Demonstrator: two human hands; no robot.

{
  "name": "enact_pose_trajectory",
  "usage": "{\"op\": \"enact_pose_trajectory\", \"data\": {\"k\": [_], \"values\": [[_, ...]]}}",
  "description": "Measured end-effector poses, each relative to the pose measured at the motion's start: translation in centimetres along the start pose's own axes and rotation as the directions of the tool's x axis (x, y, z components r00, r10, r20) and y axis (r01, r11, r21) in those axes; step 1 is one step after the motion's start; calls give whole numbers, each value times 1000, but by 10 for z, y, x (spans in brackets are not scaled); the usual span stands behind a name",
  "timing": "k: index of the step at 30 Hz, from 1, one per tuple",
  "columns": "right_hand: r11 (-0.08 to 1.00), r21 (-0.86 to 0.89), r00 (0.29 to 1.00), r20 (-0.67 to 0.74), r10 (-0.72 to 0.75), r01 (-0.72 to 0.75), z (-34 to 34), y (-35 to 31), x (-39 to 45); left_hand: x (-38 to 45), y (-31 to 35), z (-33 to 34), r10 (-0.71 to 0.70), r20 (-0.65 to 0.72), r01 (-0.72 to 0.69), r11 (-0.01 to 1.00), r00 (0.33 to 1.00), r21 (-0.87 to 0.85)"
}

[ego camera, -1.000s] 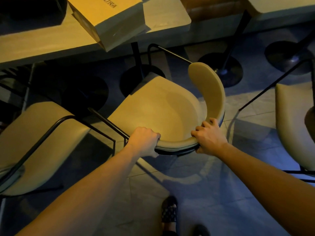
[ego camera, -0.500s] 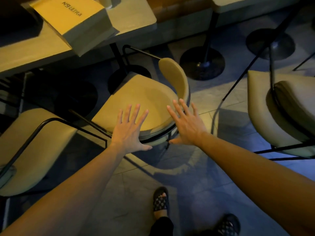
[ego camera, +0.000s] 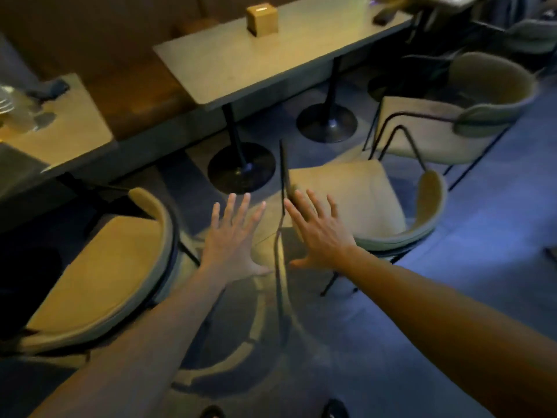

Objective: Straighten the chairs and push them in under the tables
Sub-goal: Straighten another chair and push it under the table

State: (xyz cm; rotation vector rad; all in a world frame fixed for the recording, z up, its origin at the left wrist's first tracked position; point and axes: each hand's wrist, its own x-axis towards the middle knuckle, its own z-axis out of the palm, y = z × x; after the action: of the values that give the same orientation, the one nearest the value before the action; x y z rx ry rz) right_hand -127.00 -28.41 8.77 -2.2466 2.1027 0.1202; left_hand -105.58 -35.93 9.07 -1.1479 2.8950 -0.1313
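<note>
Three beige padded chairs with black metal frames stand in view. The left chair (ego camera: 99,276) sits partly under the left table (ego camera: 69,125). A middle chair (ego camera: 358,200) stands turned at an angle on the floor in front of the long centre table (ego camera: 241,61). A third chair (ego camera: 470,116) stands farther right, clear of the table. My left hand (ego camera: 232,236) hovers with fingers spread over the gap between the left and middle chairs. My right hand (ego camera: 316,233) is spread too, over the middle chair's left edge, holding nothing.
Two black round pedestal bases (ego camera: 241,170) (ego camera: 327,122) stand under the centre table. A small yellow box (ego camera: 261,19) rests on that table. Glassware (ego camera: 15,110) sits on the left table. A brown bench runs behind. My sandalled feet show at the bottom edge.
Both hands let go of the left chair's backrest and opened. The view swung right, so the left chair slid to the lower left and the middle chair came under my hands.
</note>
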Motion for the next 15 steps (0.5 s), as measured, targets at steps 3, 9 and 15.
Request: {"op": "enact_pose_trajectory", "data": {"k": [3, 9, 15], "values": [[993, 23, 993, 2, 118, -118, 1, 64, -27, 53, 60, -5, 103, -1, -103, 995, 995, -16], [965, -17, 963, 65, 260, -260, 37, 160, -72, 138, 155, 11, 251, 103, -246, 968, 963, -58], [950, -63, 936, 165, 312, -305, 76, 221, -84, 186, 201, 51, 339, 234, -344, 939, 911, -19]]}}
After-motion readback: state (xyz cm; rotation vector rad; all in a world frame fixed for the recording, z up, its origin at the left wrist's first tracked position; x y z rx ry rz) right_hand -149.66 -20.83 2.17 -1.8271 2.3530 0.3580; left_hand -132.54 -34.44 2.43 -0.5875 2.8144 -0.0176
